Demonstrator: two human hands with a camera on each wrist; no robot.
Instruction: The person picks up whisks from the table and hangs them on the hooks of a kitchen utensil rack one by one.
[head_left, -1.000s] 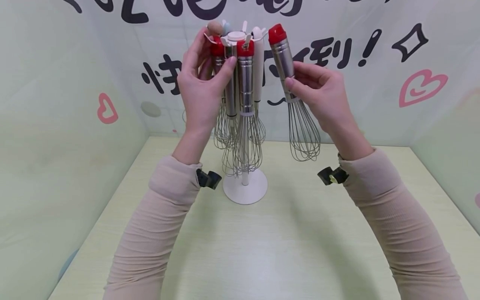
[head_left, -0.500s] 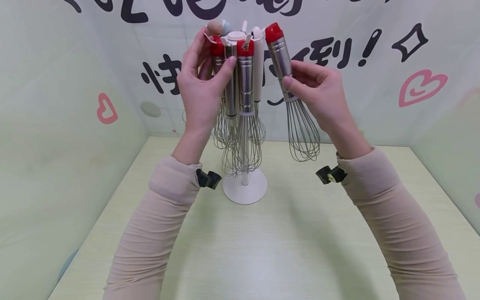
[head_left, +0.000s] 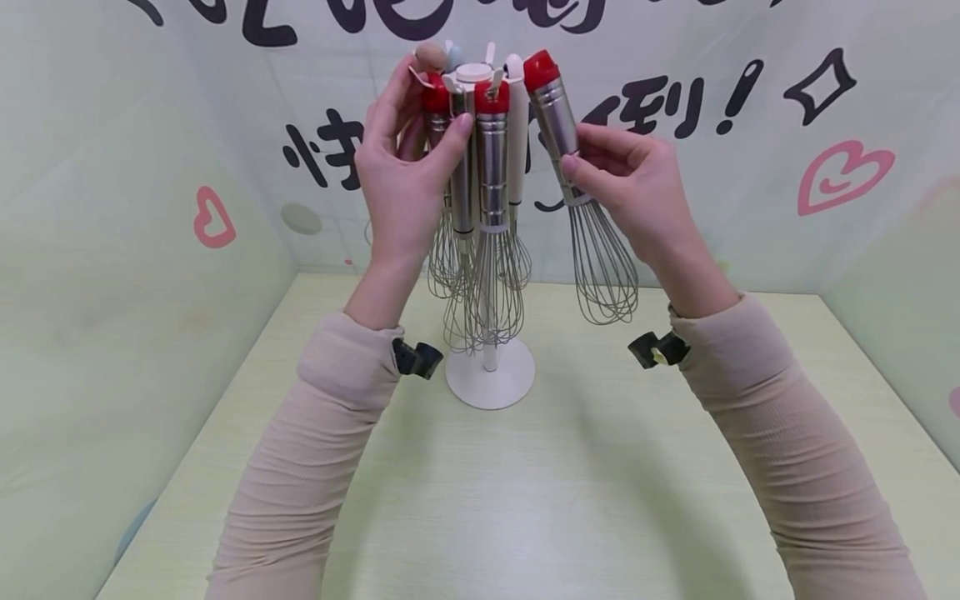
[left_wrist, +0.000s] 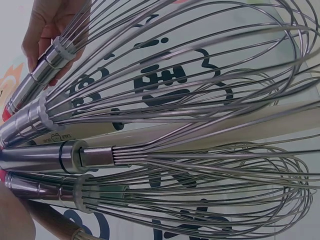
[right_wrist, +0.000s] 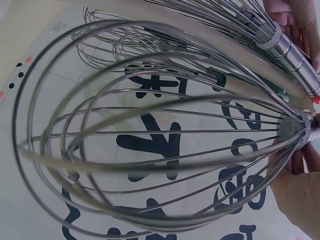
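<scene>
Not much readable writing here: the back wall (head_left: 750,208) has big dark painted characters with an exclamation mark, a diamond outline and pink hearts, but the tops are cut off so I can't read them properly. In the left wrist view there's tiny print on a pale whisk handle, too small to make out.

The white rack (head_left: 489,379) stands on the pale green table (head_left: 525,500) toward the back, round base flat on the tabletop, with several whisks hanging from its top ring. There's lots of bare table in front of it and to both sides; the side walls close in at left and right.

The right hand (head_left: 637,196) is raised just right of the rack, fingers and thumb pinching the steel handle of a red-capped whisk (head_left: 581,179). That whisk is tilted, red cap leaning in until it sits right beside the rack's top ring, wires hanging out to the right, well above the table.

The left hand (head_left: 401,179) is up on the rack's left side, thumb behind and fingertips curled round the handles of the hanging whisks (head_left: 487,217). Both forearms angle up from the near edge in beige sleeves.
</scene>
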